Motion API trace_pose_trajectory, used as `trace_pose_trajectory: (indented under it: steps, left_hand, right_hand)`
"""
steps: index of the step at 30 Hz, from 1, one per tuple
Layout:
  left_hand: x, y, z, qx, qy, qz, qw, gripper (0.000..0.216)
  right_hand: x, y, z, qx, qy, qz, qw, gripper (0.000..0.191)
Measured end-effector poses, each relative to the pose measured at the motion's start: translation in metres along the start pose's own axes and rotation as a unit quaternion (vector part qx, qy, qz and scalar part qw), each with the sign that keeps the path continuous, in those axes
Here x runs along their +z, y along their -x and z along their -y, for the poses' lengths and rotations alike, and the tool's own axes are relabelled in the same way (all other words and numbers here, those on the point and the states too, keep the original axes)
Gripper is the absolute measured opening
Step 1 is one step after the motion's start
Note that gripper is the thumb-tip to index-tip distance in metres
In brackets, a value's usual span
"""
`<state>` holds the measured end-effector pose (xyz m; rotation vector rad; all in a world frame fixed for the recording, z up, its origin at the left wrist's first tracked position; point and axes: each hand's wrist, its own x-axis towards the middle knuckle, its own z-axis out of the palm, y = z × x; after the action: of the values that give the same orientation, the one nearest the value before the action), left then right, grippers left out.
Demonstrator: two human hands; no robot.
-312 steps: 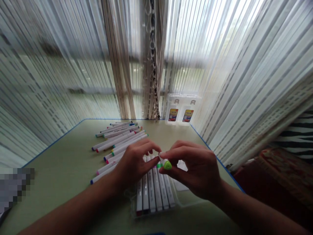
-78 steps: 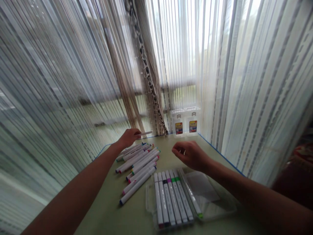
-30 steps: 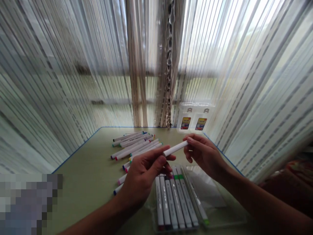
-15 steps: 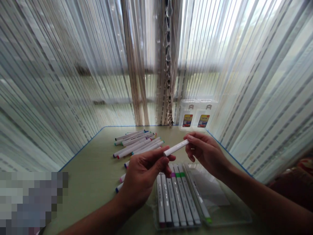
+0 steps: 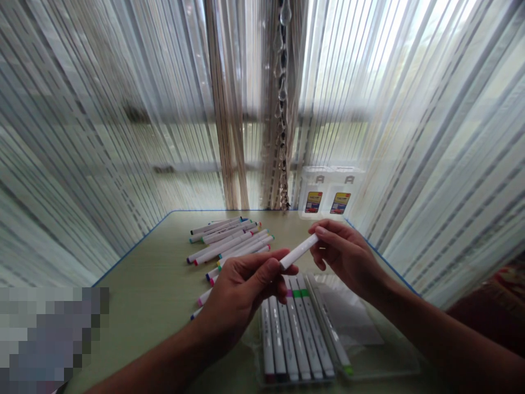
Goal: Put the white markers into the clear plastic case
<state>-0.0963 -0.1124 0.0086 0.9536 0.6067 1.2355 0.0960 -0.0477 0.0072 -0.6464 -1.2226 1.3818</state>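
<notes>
A white marker [image 5: 300, 250] is held slanted between my two hands above the table, its right end higher. My right hand [image 5: 348, 251] pinches the upper end between thumb and fingers. The thumb and fingers of my left hand [image 5: 250, 284] close on the lower end. Below them, a clear plastic case [image 5: 297, 383] holds a row of white markers [image 5: 295, 339], with purple and green bands on some. A green-ended marker [image 5: 338, 347] lies apart on the right, along the case's open lid [image 5: 394, 376].
Several white markers with coloured ends [image 5: 225, 243] lie loosely piled on the light green table [image 5: 151, 262], some partly behind my left hand. Clear cases with yellow labels [image 5: 328, 191] stand at the back edge. String curtains [image 5: 164, 109] hang around the table.
The marker's lower end has swung slightly down and to the right, with my left hand's fingers following. My right hand keeps its pinch almost in place.
</notes>
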Motion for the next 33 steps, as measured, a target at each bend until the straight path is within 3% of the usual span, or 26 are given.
trace_pose_trajectory:
  steps: [14,25,33]
  left_hand:
    - [-0.006,0.001,0.0,0.037,-0.12,-0.039,0.991,0.028]
    - [-0.008,-0.004,-0.002,0.061,-0.133,-0.117,0.982,0.024]
    - [-0.007,-0.005,-0.001,0.055,-0.119,-0.125,0.983,0.026]
  right_hand:
    - [0.0,0.002,0.001,-0.073,0.06,-0.012,0.995,0.014]
    - [0.0,0.009,0.003,-0.128,0.12,-0.003,0.985,0.011]
    - [0.005,0.012,0.007,-0.144,0.16,-0.003,0.977,0.012]
